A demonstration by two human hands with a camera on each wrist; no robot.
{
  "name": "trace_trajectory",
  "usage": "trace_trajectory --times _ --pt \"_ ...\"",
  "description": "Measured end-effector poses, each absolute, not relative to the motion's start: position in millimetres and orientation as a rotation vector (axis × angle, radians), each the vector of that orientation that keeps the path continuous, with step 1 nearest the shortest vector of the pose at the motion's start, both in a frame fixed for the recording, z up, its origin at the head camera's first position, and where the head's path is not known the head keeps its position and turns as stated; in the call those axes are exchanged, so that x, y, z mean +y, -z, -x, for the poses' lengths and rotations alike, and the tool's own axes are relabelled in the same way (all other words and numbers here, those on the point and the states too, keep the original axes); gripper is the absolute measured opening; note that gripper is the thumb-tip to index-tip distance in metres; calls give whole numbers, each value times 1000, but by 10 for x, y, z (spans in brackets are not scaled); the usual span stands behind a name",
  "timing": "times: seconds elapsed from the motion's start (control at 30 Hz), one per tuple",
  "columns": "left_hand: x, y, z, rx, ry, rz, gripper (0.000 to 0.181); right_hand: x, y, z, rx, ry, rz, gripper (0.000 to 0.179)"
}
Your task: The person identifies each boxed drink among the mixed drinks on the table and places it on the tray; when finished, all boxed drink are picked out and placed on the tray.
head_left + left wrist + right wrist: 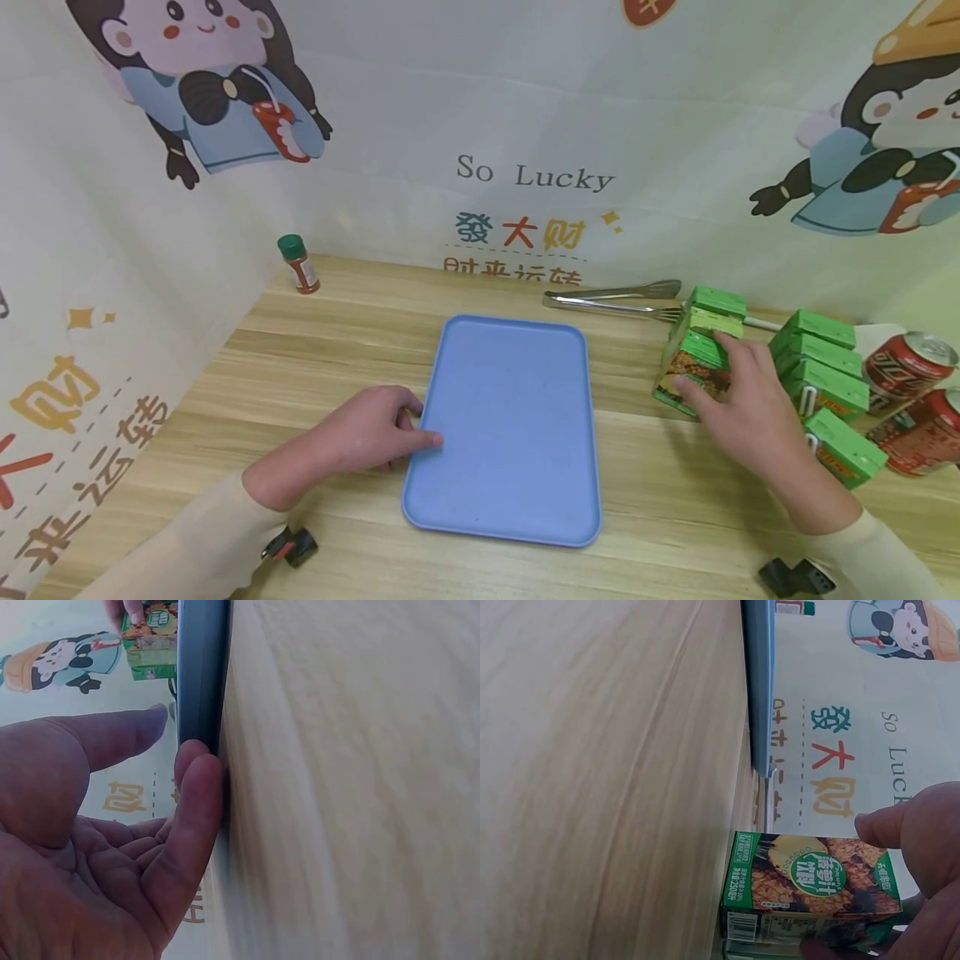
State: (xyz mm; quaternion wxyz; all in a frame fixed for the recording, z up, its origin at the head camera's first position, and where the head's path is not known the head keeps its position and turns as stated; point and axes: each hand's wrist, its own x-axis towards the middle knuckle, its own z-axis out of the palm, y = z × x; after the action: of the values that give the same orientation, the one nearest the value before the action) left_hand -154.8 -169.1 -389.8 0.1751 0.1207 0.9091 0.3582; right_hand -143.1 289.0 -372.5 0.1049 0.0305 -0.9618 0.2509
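Observation:
A blue rectangular tray (510,417) lies flat on the wooden table in the head view. My left hand (375,429) holds its left edge, thumb over the rim and fingers against the side, as the left wrist view shows. My right hand (746,404) grips a green pineapple juice carton (810,874) right of the tray, thumb on one side and fingers on another. The carton stands upright, partly covered by the hand. Directly behind it is another green carton (717,300).
Several green juice cartons (821,387) stand in a row at the right, beside two red soda cans (900,371). Metal tongs (607,296) lie along the back. A green-capped spice bottle (300,265) stands at the back left. A printed cloth (390,192) hangs behind the table.

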Motion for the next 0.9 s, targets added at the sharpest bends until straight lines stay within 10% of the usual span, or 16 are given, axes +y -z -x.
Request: trace_trajectory --times 0.9 --pt "-1693 3900 1533 2576 -1003 -338 40 2915 3731 1464 -2882 -929 86 85"
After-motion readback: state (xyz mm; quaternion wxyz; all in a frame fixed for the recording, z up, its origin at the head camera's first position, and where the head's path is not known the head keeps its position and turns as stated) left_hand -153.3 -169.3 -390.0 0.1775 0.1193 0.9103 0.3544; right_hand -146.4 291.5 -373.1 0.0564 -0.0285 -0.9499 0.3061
